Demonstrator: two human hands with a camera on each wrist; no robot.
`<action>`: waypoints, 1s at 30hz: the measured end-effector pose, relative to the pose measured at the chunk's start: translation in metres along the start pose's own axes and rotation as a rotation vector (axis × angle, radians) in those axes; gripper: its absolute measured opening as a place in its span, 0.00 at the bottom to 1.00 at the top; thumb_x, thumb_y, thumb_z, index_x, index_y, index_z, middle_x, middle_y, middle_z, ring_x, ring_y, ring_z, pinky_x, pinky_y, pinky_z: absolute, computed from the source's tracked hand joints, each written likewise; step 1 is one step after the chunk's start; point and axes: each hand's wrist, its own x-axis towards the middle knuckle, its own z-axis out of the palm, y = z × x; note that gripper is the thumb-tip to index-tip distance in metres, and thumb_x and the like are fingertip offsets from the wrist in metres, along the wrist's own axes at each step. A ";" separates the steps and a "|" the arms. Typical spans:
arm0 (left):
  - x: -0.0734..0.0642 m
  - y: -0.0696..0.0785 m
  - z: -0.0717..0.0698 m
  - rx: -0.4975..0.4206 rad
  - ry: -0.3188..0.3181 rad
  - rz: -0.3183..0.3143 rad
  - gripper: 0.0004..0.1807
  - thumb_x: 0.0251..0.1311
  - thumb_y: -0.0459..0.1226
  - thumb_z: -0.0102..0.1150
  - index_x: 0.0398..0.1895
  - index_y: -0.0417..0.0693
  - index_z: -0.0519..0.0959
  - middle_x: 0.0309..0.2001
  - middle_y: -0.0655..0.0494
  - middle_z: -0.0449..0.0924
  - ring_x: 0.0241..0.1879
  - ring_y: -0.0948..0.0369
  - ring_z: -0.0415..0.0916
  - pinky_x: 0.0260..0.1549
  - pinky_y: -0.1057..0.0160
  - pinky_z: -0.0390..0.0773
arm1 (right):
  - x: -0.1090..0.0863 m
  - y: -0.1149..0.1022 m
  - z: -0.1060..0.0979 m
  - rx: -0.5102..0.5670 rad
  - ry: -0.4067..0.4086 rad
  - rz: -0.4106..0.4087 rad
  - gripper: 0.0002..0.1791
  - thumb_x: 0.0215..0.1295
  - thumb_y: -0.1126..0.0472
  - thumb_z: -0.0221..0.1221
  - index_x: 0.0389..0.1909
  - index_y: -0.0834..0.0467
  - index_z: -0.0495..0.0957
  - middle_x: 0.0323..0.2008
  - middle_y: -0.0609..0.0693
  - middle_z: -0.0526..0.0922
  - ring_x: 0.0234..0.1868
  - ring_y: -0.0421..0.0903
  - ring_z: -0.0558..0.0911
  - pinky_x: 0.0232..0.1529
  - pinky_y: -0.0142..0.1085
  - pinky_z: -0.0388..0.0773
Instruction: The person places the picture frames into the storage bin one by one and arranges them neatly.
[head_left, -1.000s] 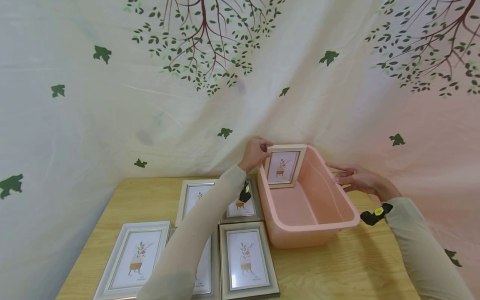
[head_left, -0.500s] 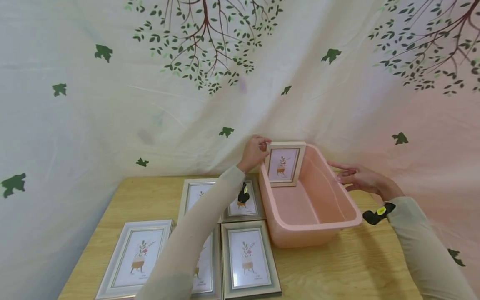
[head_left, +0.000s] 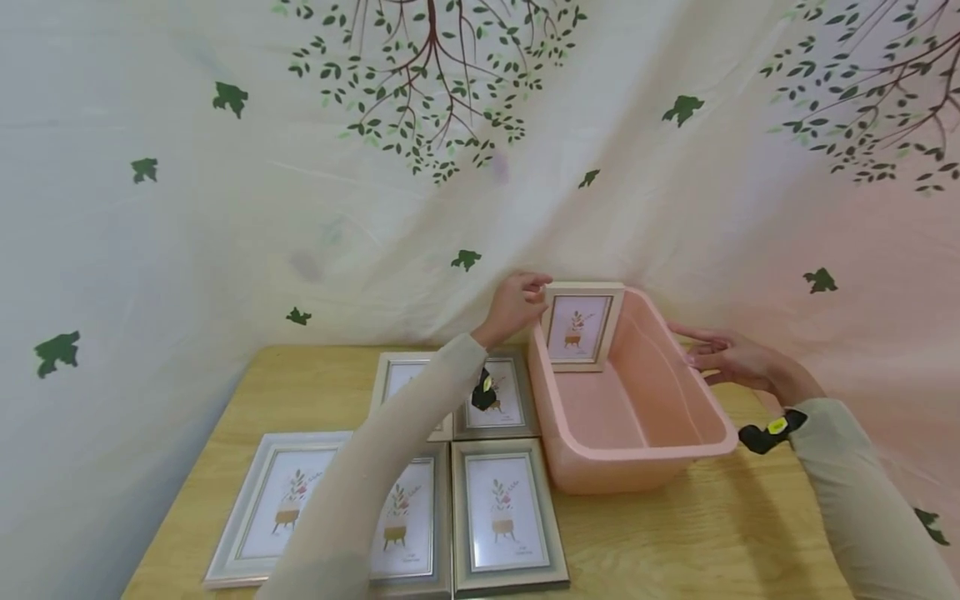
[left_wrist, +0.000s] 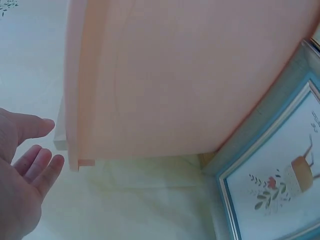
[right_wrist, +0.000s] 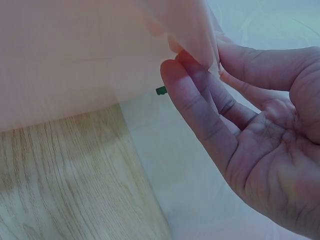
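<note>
A pink plastic basin (head_left: 626, 473) stands on the table's right half. Inside it, a small cream picture frame (head_left: 577, 329) with a plant print leans upright against the far end. Beside that frame's top left corner is my left hand (head_left: 516, 307). In the left wrist view, the thumb and fingers (left_wrist: 47, 172) are spread, with a slight gap to the pale frame corner behind the rim. My right hand (head_left: 738, 360) holds the basin's right rim. The right wrist view shows the thumb and curled fingers (right_wrist: 197, 107) at the rim's edge.
Several picture frames lie flat left of the basin: a white one (head_left: 258, 508), two silvery ones (head_left: 408, 525) (head_left: 502, 512) in front, a darker one (head_left: 517, 392) and a cream one (head_left: 390, 375) behind. A leaf-patterned curtain (head_left: 360, 225) hangs behind the wooden table (head_left: 675, 533).
My left hand's fingers have loosened slightly at the frame's corner. The frame keeps its place in the basin and the right hand stays at the rim. The whole head view has shifted a little.
</note>
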 end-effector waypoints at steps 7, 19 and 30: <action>-0.019 -0.001 -0.023 0.069 -0.020 0.056 0.21 0.62 0.25 0.63 0.59 0.35 0.79 0.55 0.38 0.81 0.54 0.47 0.80 0.52 0.58 0.84 | 0.000 0.007 0.000 0.011 -0.024 0.008 0.39 0.79 0.64 0.49 0.82 0.51 0.39 0.55 0.36 0.85 0.54 0.38 0.85 0.53 0.39 0.85; -0.059 -0.051 -0.088 0.160 -0.007 0.003 0.24 0.57 0.25 0.66 0.59 0.33 0.79 0.54 0.31 0.80 0.51 0.40 0.81 0.55 0.47 0.82 | 0.004 0.002 -0.003 -0.001 -0.024 0.017 0.39 0.79 0.63 0.49 0.83 0.49 0.40 0.53 0.37 0.86 0.53 0.37 0.85 0.53 0.37 0.84; -0.108 -0.107 -0.151 0.267 -0.081 -0.249 0.29 0.59 0.28 0.66 0.65 0.31 0.73 0.55 0.28 0.78 0.54 0.38 0.79 0.56 0.44 0.80 | 0.004 0.002 -0.002 -0.010 -0.032 -0.004 0.38 0.79 0.64 0.48 0.83 0.45 0.43 0.56 0.33 0.84 0.54 0.36 0.85 0.52 0.37 0.85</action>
